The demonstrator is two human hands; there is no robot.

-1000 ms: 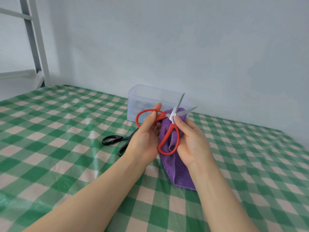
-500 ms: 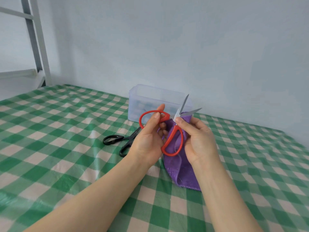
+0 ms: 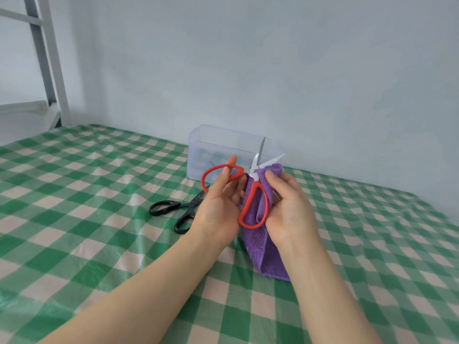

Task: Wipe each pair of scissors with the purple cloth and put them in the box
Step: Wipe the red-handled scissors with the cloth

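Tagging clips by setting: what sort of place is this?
Likely a plain dorm or home room: green checked cloth against a bare pale wall, white metal frame at left.

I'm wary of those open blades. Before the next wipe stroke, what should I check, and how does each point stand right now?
1. Left hand grips the red scissors by a handle loop: ok.
2. Right hand pinches the purple cloth against the scissors near the pivot: ok.
3. Blades spread open, tips pointing away from the person: ok.
4. Bare fingers off the blade edges: ok.
5. Box open at the top, ready to receive: ok.
6. Black scissors, lying outside the box, already wiped: cannot tell.
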